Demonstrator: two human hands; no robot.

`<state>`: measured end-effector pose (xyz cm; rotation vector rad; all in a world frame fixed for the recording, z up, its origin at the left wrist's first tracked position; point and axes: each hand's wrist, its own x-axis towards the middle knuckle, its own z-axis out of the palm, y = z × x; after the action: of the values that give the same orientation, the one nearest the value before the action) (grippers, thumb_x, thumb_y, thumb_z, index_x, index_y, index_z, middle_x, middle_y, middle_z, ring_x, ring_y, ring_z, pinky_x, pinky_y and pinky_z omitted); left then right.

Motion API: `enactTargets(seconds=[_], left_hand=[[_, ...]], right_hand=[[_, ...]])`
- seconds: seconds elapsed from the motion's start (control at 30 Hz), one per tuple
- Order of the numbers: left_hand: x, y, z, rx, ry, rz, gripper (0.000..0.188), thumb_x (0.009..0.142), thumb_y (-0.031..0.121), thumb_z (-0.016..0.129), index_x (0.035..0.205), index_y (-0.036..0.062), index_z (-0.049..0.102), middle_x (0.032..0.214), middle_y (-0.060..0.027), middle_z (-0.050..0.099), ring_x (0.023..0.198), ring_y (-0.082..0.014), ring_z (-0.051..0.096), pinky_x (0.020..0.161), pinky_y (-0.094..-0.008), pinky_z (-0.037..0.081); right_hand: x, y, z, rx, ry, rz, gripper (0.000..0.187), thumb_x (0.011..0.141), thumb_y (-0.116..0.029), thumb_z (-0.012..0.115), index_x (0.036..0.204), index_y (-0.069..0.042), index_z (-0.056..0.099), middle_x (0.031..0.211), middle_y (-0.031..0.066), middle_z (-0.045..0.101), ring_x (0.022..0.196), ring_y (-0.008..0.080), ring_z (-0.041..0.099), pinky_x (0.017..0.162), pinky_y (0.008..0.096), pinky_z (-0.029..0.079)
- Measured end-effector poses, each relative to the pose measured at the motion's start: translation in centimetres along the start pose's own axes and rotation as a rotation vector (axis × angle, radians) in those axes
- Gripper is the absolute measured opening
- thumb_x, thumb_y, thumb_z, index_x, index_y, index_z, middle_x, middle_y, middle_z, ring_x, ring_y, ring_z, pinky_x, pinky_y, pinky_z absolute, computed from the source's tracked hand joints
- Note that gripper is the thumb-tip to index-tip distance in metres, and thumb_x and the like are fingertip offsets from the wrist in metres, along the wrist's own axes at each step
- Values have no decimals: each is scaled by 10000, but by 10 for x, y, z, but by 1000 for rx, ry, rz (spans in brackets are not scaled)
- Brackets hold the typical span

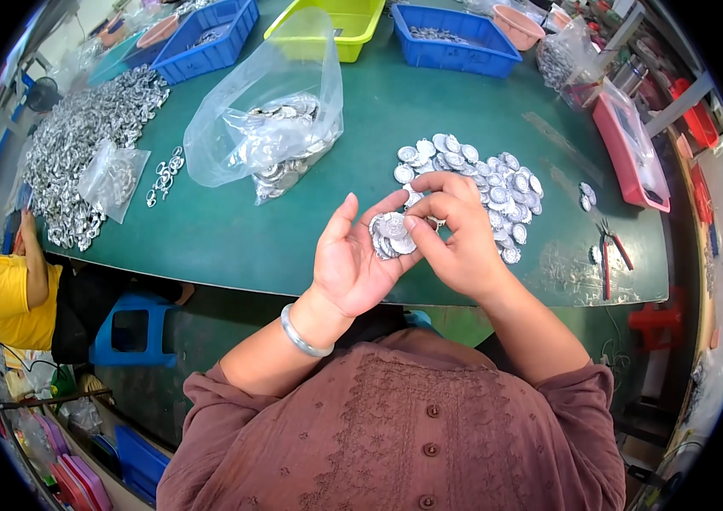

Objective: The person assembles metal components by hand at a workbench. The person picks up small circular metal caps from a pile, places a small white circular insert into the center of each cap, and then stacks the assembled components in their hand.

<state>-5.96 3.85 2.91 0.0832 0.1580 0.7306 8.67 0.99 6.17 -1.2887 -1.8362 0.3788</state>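
Palm up above the table's near edge, my left hand cradles several round silver metal medallions on its fingers. My right hand meets it there, thumb and forefinger pinched on a medallion at the side of the bunch; its other fingers partly hide what lies behind. Just beyond my hands spreads a loose pile of similar medallions. An opened clear plastic bag holding more silver pieces stands farther left.
Red-handled pliers lie on the green table at right. A heap of silver metal parts covers the left end, where a person in yellow sits. Blue bins, a yellow-green bin and a pink tray line the edges.
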Motion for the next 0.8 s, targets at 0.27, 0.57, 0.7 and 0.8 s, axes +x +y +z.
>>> enactTargets(seconds=[0.27, 0.57, 0.7, 0.8], left_hand=[[-1, -2, 4, -67, 1, 1, 459, 914, 318, 386, 1217, -26, 370, 1165, -191, 475, 1104, -314, 468, 958, -455, 376], [-27, 21, 34, 398, 180, 60, 292, 818, 20, 543, 1103, 46, 485, 1045, -175, 535, 893, -284, 585, 618, -269, 515], [-38, 58, 82, 792, 12, 319, 261, 791, 9, 560, 1046, 28, 511, 981, -156, 562, 875, -246, 590, 578, -240, 501], [-25, 94, 112, 1192, 42, 691, 233, 807, 11, 533, 1039, 23, 518, 978, -125, 567, 866, -205, 582, 645, -235, 472]], right_hand=[[-4, 9, -10, 11, 137, 1, 114, 726, -29, 601, 834, -39, 565, 988, 109, 534, 919, 266, 490, 773, 340, 418], [-37, 19, -23, 103, 139, 71, 89, 745, 0, 583, 831, -19, 570, 957, 99, 544, 824, 209, 548, 683, 277, 444], [-48, 20, -31, 136, 155, 97, 108, 745, 16, 576, 848, -14, 581, 962, 97, 546, 789, 177, 546, 649, 253, 447], [-56, 23, -40, 134, 197, 109, 105, 751, 19, 576, 851, -13, 583, 972, 91, 546, 779, 155, 545, 614, 239, 445]])
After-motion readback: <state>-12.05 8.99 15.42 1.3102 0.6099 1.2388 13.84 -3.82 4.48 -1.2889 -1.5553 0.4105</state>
